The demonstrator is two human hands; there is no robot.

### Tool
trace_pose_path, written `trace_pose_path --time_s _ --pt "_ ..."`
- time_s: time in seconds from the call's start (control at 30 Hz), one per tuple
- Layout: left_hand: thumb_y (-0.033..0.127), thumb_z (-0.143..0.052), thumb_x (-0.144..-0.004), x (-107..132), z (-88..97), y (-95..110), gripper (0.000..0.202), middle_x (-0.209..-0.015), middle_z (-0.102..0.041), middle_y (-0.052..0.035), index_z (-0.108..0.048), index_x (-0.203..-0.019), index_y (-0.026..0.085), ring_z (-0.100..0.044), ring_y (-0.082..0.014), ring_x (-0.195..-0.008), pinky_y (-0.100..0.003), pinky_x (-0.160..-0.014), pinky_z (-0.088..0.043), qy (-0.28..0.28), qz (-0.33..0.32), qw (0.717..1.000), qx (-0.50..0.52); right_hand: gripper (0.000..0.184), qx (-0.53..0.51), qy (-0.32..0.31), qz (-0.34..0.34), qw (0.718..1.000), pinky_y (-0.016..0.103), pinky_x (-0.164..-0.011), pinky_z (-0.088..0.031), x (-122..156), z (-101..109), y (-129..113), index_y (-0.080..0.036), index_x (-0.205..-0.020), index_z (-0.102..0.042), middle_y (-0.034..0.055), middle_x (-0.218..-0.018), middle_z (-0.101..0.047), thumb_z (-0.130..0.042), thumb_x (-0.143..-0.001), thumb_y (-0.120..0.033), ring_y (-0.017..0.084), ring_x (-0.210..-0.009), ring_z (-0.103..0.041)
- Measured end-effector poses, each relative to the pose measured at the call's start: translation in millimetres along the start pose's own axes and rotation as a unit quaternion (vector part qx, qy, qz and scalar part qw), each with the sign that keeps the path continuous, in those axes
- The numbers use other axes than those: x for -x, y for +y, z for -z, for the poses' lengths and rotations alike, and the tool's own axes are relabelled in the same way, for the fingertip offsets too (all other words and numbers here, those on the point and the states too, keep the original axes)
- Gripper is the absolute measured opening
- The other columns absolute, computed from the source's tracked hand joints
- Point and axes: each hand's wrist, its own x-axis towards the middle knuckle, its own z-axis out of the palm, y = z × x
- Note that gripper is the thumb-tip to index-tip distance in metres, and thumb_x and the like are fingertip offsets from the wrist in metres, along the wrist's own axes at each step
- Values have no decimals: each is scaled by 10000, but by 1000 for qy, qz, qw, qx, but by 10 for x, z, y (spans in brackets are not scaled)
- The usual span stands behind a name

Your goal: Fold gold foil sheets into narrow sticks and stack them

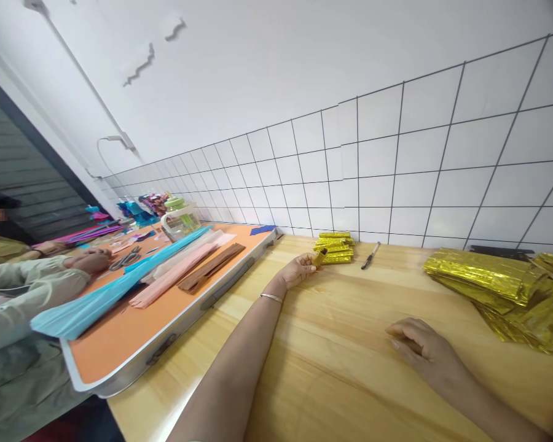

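Note:
My left hand point(298, 272), a thin bangle on its wrist, reaches toward the back of the wooden table. Thumb and fingers pinch a small folded piece of gold foil point(321, 257). Just beyond it lies a small pile of gold foil strips point(335, 242). My right hand point(417, 345) hovers low over the tabletop, its fingers loosely bent with a gap to the thumb, and I see nothing in it. A pen point(371, 256) lies to the right of the strips. Farther right is a large crumpled, pleated bundle of gold foil point(488, 276).
An orange-topped board with a raised pale edge point(175, 328) stands at left, bearing blue crepe paper point(105, 291), pink and brown strips point(212, 268), scissors point(125, 258) and a green-lidded container point(179, 215). Another person's sleeve point(37, 291) rests beside it. A white gridded wall point(378, 172) bounds the back.

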Motion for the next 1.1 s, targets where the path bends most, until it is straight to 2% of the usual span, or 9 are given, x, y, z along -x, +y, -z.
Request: trace_pose_path --time_s 0.2,0.37,0.5,0.67,0.83,1.0,1.1 --pt "208 -836 -524 16 7 -21 468 -976 -629 -91 -568 -902 140 -632 -216 -869 -279 -711 -469 -8 -5 1000 0 181 -1 6 5 1000 368 -772 -507 -4 0 7 -233 -912 -628 61 -925 -636 -492 -842 -331 213 -893 -589" --pt "211 -811 -565 31 -44 83 425 -885 -622 -44 -576 -914 150 -616 -147 -774 -263 -703 -468 0 -45 999 -6 182 -1 1 15 1000 381 -758 -512 -13 2 20 -233 -898 -636 68 -908 -643 -487 -841 -322 222 -883 -587" --pt "221 -789 -602 47 -196 268 400 -918 -605 -36 -576 -935 159 -585 -124 -790 -263 -745 -455 4 -95 995 -19 192 9 1 25 1000 381 -758 -511 -15 -3 40 -233 -900 -642 69 -903 -647 -486 -844 -331 222 -876 -591" --pt "219 -787 -609 64 -462 433 414 -856 -585 -22 -578 -962 165 -558 -127 -791 -282 -768 -443 -26 -119 991 -51 180 27 -1 27 999 371 -753 -507 -13 -2 44 -241 -888 -644 56 -885 -653 -494 -842 -327 218 -866 -596" --pt "184 -806 -579 98 -636 504 428 -907 -592 -48 -605 -956 153 -549 -133 -830 -258 -751 -434 -70 -96 989 -93 180 36 -3 27 999 372 -774 -497 -8 23 -22 -241 -899 -638 55 -904 -651 -481 -856 -318 213 -879 -590" --pt "180 -818 -555 134 -742 541 422 -790 -595 -36 -643 -933 113 -552 -106 -702 -245 -675 -433 -128 -37 982 -135 187 30 3 27 999 365 -761 -498 -18 39 -69 -236 -880 -646 60 -888 -655 -481 -849 -318 217 -865 -593" --pt "175 -816 -557 139 -777 543 412 -781 -604 -36 -652 -928 108 -553 -105 -687 -244 -656 -432 -141 -24 980 -141 206 32 -7 17 999 363 -773 -486 -20 31 -50 -227 -883 -645 69 -898 -650 -469 -852 -330 220 -877 -584"
